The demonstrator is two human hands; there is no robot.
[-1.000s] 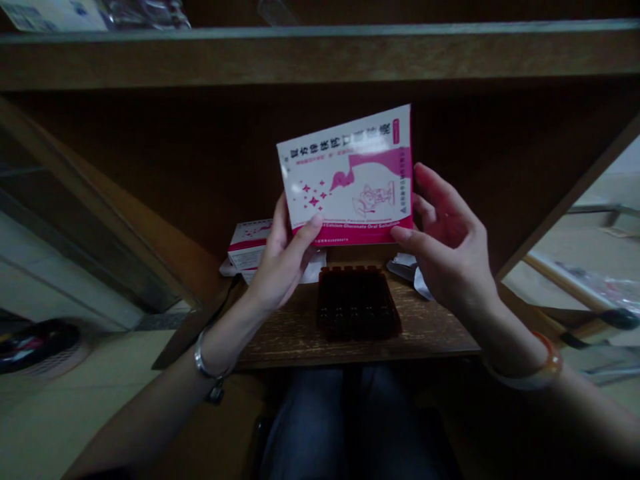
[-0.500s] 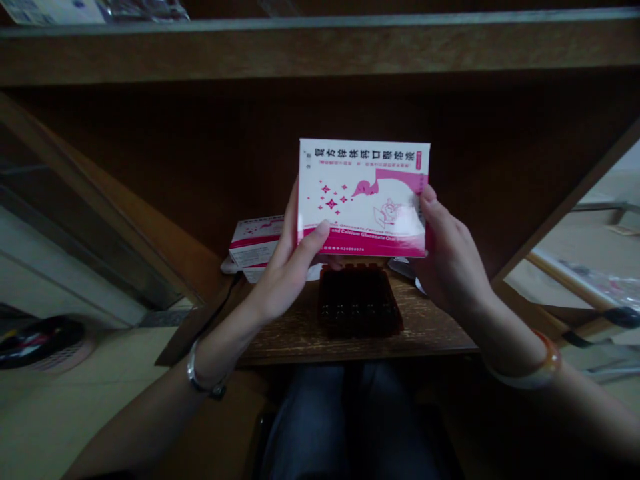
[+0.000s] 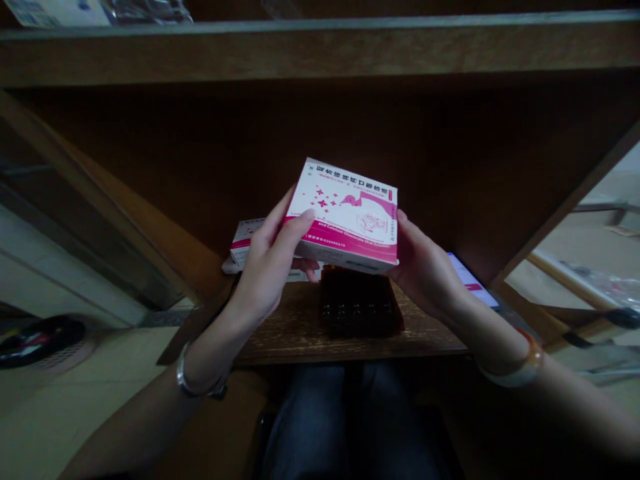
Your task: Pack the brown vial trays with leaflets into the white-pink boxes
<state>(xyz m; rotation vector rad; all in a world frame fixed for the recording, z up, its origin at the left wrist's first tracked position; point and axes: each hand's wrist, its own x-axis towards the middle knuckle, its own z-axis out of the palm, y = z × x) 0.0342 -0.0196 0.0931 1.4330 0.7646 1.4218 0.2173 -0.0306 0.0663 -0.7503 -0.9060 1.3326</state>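
A white and pink medicine box (image 3: 350,217) is held in the air above a wooden shelf (image 3: 300,333), tilted so its printed top face and front side show. My left hand (image 3: 270,263) grips its left end, thumb on top. My right hand (image 3: 425,267) holds its right end from below and the side. Directly under the box, on the shelf, lies a dark brown tray of small bottles (image 3: 359,305).
A second pink and white box (image 3: 247,243) lies on the shelf behind my left hand. A phone with a lit screen (image 3: 473,280) shows past my right wrist. An upper shelf board (image 3: 320,47) runs overhead. A dark round object (image 3: 35,340) sits on the floor at left.
The box was upright facing me, held mainly by my left hand; my right hand took its right end, and both hands have lowered and tipped it flatter over the brown tray.
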